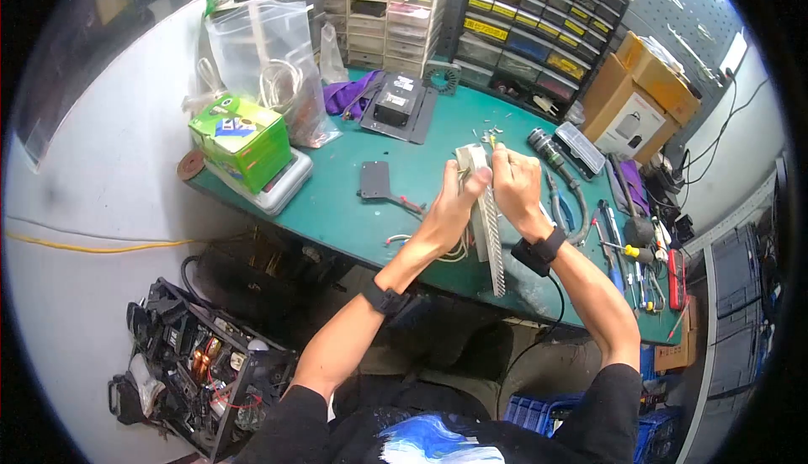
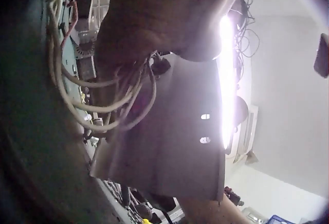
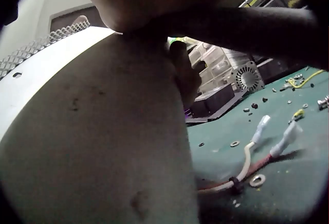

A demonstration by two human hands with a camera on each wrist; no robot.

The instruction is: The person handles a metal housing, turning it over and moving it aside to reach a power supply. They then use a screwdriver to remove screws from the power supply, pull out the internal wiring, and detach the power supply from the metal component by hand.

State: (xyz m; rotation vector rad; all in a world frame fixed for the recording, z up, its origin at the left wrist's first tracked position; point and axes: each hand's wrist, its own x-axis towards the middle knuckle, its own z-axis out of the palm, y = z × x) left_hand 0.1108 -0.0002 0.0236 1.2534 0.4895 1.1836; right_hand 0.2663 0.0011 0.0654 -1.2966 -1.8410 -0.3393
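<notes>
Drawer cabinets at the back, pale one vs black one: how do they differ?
The pale cabinet has a light frame; the black cabinet has a dark one. Yellow labels mark many of the black cabinet's drawers; none show on the pale cabinet. The black cabinet looks larger than the pale cabinet. Both have rows of small drawers.

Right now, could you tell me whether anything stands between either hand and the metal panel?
Pale cables bunch where the left hand grips the panel; nothing visible stands between the right hand and the panel's top.
</notes>
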